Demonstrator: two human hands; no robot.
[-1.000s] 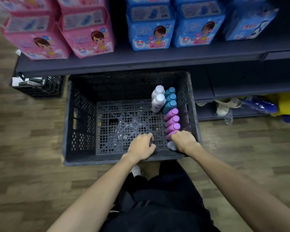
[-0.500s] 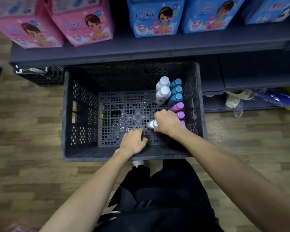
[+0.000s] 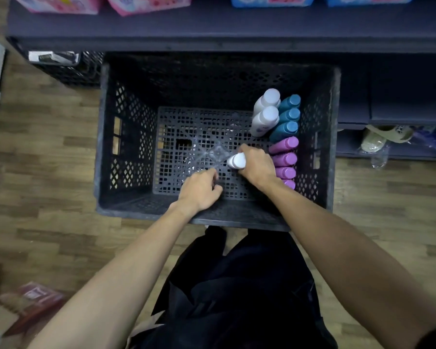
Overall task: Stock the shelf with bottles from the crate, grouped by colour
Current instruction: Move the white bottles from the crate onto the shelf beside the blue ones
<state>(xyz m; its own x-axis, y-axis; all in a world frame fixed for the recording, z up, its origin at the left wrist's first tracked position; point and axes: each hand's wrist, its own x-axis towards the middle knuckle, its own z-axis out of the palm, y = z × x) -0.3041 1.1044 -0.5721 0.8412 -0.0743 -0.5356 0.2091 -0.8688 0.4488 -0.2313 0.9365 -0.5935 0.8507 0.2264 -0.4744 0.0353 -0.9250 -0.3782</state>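
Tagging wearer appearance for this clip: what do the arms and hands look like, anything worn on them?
Both forearms are bare with no sleeves in view. The left hand and right hand wear no gloves, and no rings or watch show. A dark edge at the right arm's bottom corner is too cropped to identify.
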